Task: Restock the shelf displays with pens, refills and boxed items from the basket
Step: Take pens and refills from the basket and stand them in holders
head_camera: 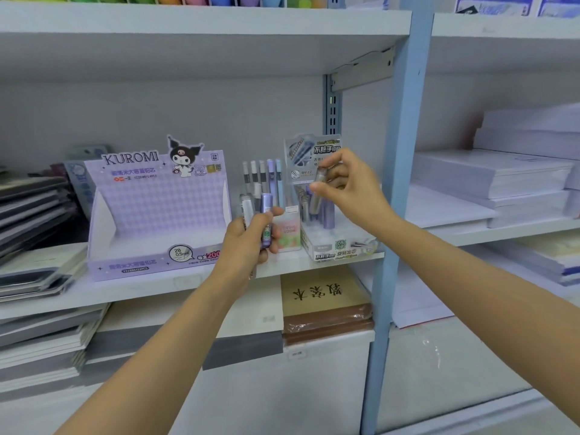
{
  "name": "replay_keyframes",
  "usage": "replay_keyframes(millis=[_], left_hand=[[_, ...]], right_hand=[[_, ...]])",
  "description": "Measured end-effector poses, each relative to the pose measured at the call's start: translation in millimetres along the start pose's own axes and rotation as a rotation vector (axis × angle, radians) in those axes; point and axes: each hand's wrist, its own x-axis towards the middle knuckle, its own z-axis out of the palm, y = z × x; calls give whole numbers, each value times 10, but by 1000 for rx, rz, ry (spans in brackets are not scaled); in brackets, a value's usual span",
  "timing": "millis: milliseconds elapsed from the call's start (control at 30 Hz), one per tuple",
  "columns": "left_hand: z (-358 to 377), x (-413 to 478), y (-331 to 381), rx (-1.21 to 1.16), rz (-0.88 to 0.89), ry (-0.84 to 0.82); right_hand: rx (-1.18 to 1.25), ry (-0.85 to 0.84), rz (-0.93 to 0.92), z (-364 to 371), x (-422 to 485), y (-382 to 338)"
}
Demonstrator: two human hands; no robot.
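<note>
1. Two display boxes stand on the white shelf (175,287). A wide purple box (157,211) sits toward the left, and nothing shows in its tray from this angle. A small grey box (339,246) sits at the shelf's right end, near the front edge.
2. Between them, toward the back, a row of pens (262,175) stands upright.
3. The small grey box holds refill tubes standing upright; blur hides how many.
4. The left hand (248,243), at the shelf's front edge, is clenched round a bundle of tubes (266,208).
5. The right hand (348,183) pinches a single grey tube (316,202) between thumb and fingertips, just above the small grey box.
6. These tubes look light, stiff and smooth, so probably slippery. A pinch near the cap end should let one drop straight into place.
</note>
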Motion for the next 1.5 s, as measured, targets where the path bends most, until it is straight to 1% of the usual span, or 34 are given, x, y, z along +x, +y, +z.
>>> replay_keyframes(millis=[167, 367, 533, 600, 700, 767, 800, 867, 900, 967, 1033, 1067, 1167, 1233, 1300, 1367, 1467, 1500], left_hand=[[-37, -44, 44, 3, 24, -70], [-90, -48, 30, 44, 49, -97], [-93, -49, 36, 30, 61, -91], [-98, -49, 42, 12, 50, -86], [-112, -56, 42, 0, 43, -87], [-122, -60, 36, 2, 41, -97], [-125, -58, 31, 0, 37, -100], [-121, -56, 34, -3, 28, -103], [-111, -54, 41, -4, 25, -105], [-74, -54, 61, -4, 30, -116], [-29, -56, 81, 1, 45, -128], [-5, -64, 95, 5, 47, -132], [37, -115, 142, -27, 43, -131], [31, -140, 168, -77, 54, -101], [32, -150, 189, -105, 68, -53], [68, -160, 211, -122, 88, -7], [151, -178, 260, -136, 132, 36], [179, -185, 278, -131, 139, 46]], right_hand=[[-232, -81, -4, 158, 76, 152], [-309, -172, -37, 128, 100, 164], [-446, -88, -90, 181, 139, 190], [-506, -95, -118, 182, 144, 233], [-500, -112, -66, 179, 103, 277], [-507, -103, -72, 142, 92, 256], [-474, -97, -94, 113, 87, 217], [-261, -101, -136, 64, 54, 92], [-126, -139, -139, 46, 25, 23], [82, -294, -119, 37, -54, -89], [116, -410, -132, 55, -119, -135], [114, -417, -130, 61, -140, -141], [200, -289, -71, 11, -155, -121], [314, -190, -26, -42, -164, -99], [402, -145, 18, -74, -194, -87], [378, -207, 48, -73, -256, -83], [348, -381, 91, -45, -364, -88], [336, -415, 84, -36, -393, -98]])
